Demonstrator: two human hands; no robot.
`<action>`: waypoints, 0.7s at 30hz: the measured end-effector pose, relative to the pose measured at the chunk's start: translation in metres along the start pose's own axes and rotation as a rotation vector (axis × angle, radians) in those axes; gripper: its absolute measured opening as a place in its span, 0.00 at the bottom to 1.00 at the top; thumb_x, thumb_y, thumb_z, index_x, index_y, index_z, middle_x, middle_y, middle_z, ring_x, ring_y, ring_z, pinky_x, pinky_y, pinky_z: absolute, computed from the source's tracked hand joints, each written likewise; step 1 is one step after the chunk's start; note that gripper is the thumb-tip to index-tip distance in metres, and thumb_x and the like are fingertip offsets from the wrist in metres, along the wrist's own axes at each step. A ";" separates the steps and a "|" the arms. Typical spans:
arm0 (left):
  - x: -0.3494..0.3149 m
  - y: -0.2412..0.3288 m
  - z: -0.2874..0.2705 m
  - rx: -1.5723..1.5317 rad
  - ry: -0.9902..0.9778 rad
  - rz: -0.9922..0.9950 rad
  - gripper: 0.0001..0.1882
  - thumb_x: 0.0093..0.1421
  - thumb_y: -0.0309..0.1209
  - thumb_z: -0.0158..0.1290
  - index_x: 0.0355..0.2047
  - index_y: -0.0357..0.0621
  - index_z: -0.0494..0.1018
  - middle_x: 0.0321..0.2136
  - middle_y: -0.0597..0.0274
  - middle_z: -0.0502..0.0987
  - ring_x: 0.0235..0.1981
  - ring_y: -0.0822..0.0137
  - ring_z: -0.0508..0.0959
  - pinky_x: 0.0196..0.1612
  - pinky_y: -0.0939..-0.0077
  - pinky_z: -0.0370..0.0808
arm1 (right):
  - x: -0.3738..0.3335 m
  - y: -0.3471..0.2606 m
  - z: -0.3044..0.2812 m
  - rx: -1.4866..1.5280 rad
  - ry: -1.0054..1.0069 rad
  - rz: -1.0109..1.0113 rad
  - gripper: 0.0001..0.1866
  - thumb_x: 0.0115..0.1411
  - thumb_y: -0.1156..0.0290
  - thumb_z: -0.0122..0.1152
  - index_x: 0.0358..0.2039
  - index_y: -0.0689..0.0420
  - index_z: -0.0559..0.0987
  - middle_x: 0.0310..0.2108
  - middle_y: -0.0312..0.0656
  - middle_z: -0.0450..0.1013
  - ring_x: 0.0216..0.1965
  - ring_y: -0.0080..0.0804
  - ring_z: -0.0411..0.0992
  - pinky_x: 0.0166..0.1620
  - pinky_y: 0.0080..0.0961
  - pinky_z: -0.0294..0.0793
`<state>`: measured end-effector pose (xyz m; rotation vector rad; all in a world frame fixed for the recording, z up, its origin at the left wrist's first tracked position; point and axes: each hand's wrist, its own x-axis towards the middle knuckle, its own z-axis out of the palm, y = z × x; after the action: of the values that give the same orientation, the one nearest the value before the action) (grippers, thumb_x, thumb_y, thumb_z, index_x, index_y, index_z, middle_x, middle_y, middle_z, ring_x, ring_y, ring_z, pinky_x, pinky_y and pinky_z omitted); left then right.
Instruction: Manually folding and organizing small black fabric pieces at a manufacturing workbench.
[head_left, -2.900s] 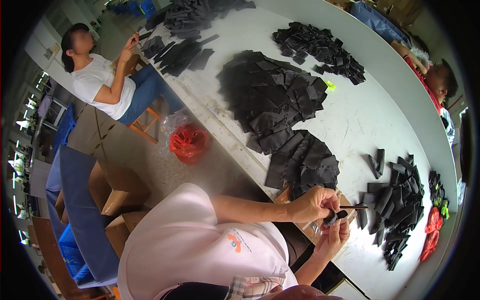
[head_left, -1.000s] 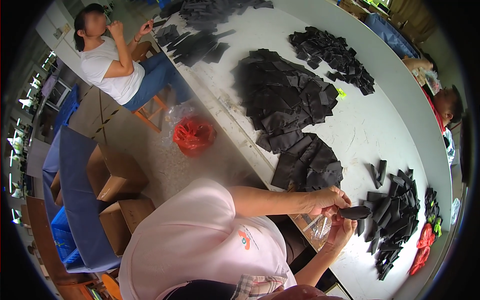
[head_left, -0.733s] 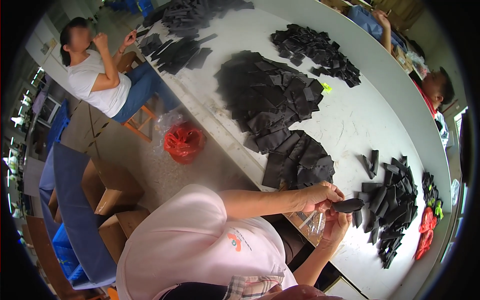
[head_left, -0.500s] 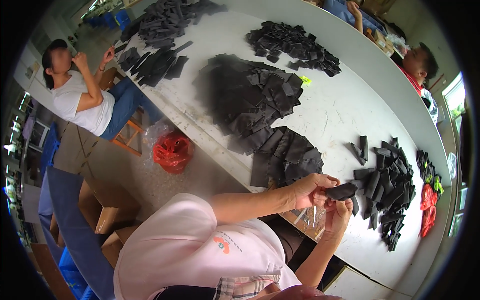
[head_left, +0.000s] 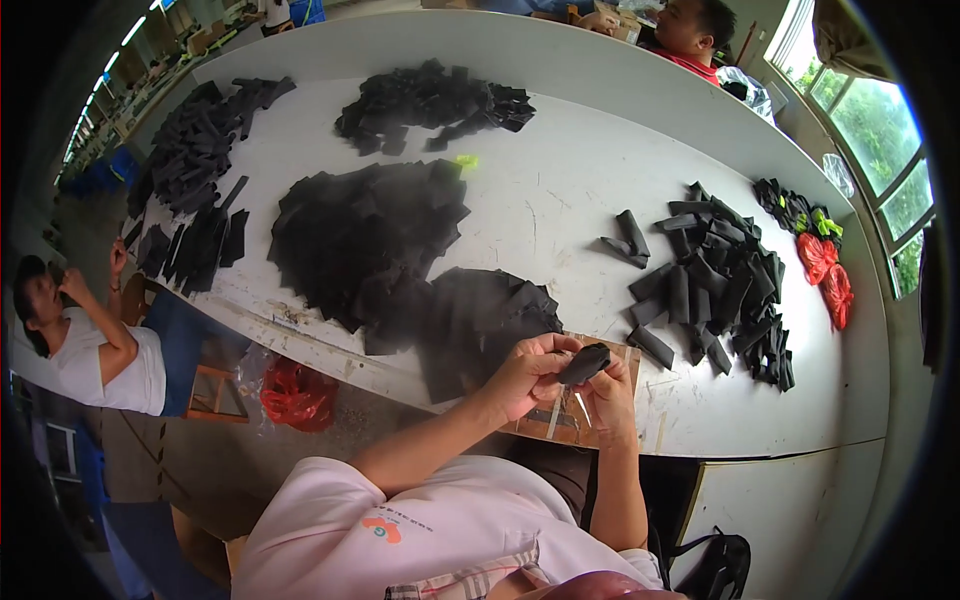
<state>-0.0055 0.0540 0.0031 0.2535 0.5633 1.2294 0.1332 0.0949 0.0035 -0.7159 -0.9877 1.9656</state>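
Both of my hands are closed on one small piece of black fabric [head_left: 585, 364], which is folded or rolled over. My left hand [head_left: 528, 378] pinches its left end between thumb and fingers. Its right side is gripped by my right hand [head_left: 612, 402]. A thin, pale, pointed thing [head_left: 583, 408] sticks down beside the right hand's fingers; its kind cannot be made out. Below the hands lies a brown board [head_left: 560, 425] at the table's near edge. Flat black fabric pieces [head_left: 480, 320] lie in an overlapping stack just left of my hands.
On the white table [head_left: 550, 220], folded black pieces [head_left: 710, 280] are heaped at right, with red plastic bags [head_left: 825, 275] beyond. A large dark fabric pile [head_left: 365, 230] lies left of centre. One person [head_left: 100, 345] sits at left; another [head_left: 690, 35] is behind the far partition.
My view has turned, so the table and piles sit differently in the picture. Both hands still hold the black fabric piece, which now shows at a different angle.
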 end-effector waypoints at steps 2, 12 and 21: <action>0.002 0.003 -0.003 0.011 -0.018 0.030 0.10 0.52 0.24 0.50 0.36 0.39 0.66 0.19 0.66 0.69 0.08 0.83 0.58 0.10 0.89 0.53 | 0.003 0.002 0.000 -0.019 -0.006 0.005 0.08 0.55 0.70 0.54 0.20 0.57 0.70 0.17 0.30 0.65 0.18 0.15 0.60 0.22 0.11 0.60; 0.001 0.001 -0.005 -0.011 -0.091 -0.037 0.11 0.52 0.25 0.50 0.37 0.39 0.66 0.19 0.67 0.68 0.08 0.83 0.58 0.10 0.89 0.52 | -0.004 0.003 0.004 0.023 0.033 -0.006 0.08 0.55 0.69 0.55 0.27 0.62 0.74 0.18 0.31 0.66 0.17 0.15 0.60 0.22 0.11 0.60; -0.002 0.001 -0.003 0.026 -0.137 -0.024 0.12 0.55 0.29 0.48 0.37 0.34 0.67 0.17 0.71 0.67 0.10 0.86 0.58 0.12 0.91 0.52 | -0.006 0.005 0.007 -0.011 0.076 -0.036 0.08 0.55 0.68 0.54 0.25 0.61 0.73 0.18 0.31 0.66 0.18 0.15 0.59 0.23 0.11 0.59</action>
<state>-0.0086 0.0521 0.0015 0.3495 0.4623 1.1723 0.1291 0.0855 0.0042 -0.7677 -0.9594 1.8890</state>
